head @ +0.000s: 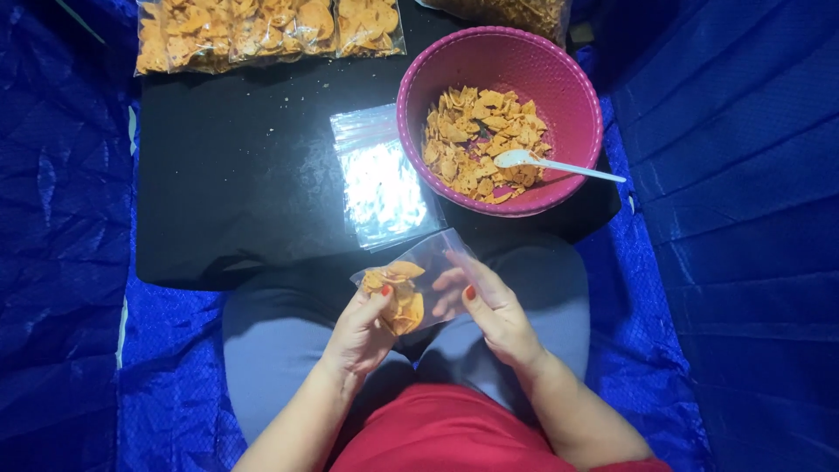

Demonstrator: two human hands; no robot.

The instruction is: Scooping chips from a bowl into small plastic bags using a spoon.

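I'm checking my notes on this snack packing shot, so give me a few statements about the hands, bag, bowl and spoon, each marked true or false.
1. Both hands, left hand and right hand, hold a small clear bag of chips. True.
2. The pink bowl is empty. False: it holds chips.
3. A white spoon rests in the bowl. True.
4. The flat empty bags lie inside the bowl. False: they lie beside it on the black surface.

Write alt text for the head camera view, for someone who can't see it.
Seen from above, a seated person's left hand and right hand hold a small clear bag partly filled with orange chips. On the black board ahead sit a pink bowl of chips with a white spoon, empty clear bags and filled bags.
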